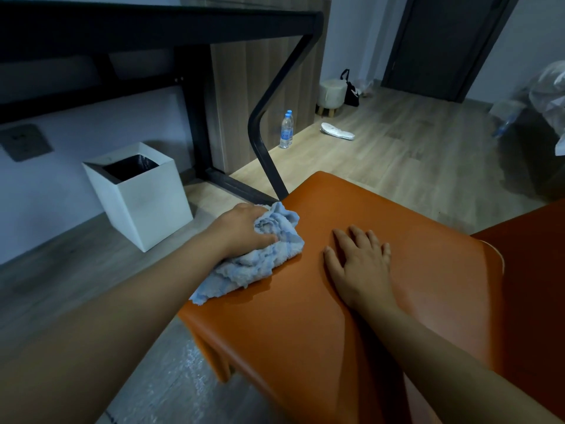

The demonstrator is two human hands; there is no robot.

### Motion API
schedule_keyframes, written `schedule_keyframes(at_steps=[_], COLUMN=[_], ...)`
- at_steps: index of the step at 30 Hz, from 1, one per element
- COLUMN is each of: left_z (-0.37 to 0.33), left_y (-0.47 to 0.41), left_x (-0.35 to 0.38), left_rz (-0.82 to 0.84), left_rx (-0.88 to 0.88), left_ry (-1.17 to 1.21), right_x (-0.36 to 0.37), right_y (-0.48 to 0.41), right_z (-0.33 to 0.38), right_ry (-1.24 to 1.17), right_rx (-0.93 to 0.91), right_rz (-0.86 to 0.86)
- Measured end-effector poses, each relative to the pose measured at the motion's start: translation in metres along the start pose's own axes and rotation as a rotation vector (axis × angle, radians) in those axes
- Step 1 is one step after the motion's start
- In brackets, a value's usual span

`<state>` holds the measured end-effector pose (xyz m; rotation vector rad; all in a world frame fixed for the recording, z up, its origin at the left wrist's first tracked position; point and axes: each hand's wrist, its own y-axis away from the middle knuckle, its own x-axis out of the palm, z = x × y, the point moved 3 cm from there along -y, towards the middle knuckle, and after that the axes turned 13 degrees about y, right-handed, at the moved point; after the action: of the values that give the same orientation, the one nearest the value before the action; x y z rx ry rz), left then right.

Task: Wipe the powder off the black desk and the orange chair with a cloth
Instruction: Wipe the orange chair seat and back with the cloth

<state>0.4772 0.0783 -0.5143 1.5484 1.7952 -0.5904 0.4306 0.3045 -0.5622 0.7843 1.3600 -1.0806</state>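
Black desk (153, 22): spanning the top left, standing beyond the chair; top surface not showing from this angle, powder there impossible to judge.
Orange chair (382, 301): filling the lower right, seat facing up; no powder clearly showing on the seat.
White bin (146, 203): sitting on the floor under the desk, left of the seat and apart from it.
Desk leg (269, 157): slanting down to the floor just past the seat's far corner.
Left hand (244, 229): clenching the cloth, pressing it at the seat's left edge.
Right hand (360, 261): lying flat and open on mid-seat, gripping nothing, seemingly steadying the chair.
Blue cloth (260, 261): bunched, partly overhanging the left rim.
Water bottles (286, 130): standing on the floor well beyond, out of the way.
Step in hand: wiping the seat; likely best working in overlapping strokes toward one edge, folding to a clean face, lifting the flat hand to reach beneath it.
Edges and room: open seat lying between the hands and toward the near side; floor left of the rim free for carrying powder off.
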Motion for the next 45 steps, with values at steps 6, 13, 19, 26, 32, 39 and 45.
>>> schedule_keyframes(at_steps=[6, 13, 19, 26, 32, 39, 45], left_z=[-0.003, 0.013, 0.035, 0.059, 0.066, 0.065, 0.006], left_y=[0.040, 0.080, 0.111, 0.136, 0.160, 0.193, 0.184], left_x=[-0.006, -0.012, -0.016, -0.015, -0.015, -0.019, -0.009], left_rz=[-0.021, -0.055, -0.085, -0.131, -0.150, -0.264, -0.359], left_rx=[-0.008, -0.018, -0.034, -0.061, -0.085, 0.000, 0.201], left_ry=[-0.028, -0.045, -0.025, 0.017, 0.030, 0.089, -0.001], right_x=[0.000, 0.000, 0.001, -0.001, -0.008, -0.024, -0.037], right_y=[-0.001, -0.001, -0.003, -0.002, 0.002, 0.018, 0.045], right_z=[0.000, 0.000, 0.000, 0.000, 0.002, 0.015, 0.027], right_ry=[0.003, 0.014, 0.037, 0.047, 0.059, 0.016, -0.239], right_rx=[-0.009, -0.008, -0.010, -0.016, -0.019, -0.038, 0.060], right_rz=[-0.011, -0.004, -0.003, 0.002, 0.041, -0.007, -0.121])
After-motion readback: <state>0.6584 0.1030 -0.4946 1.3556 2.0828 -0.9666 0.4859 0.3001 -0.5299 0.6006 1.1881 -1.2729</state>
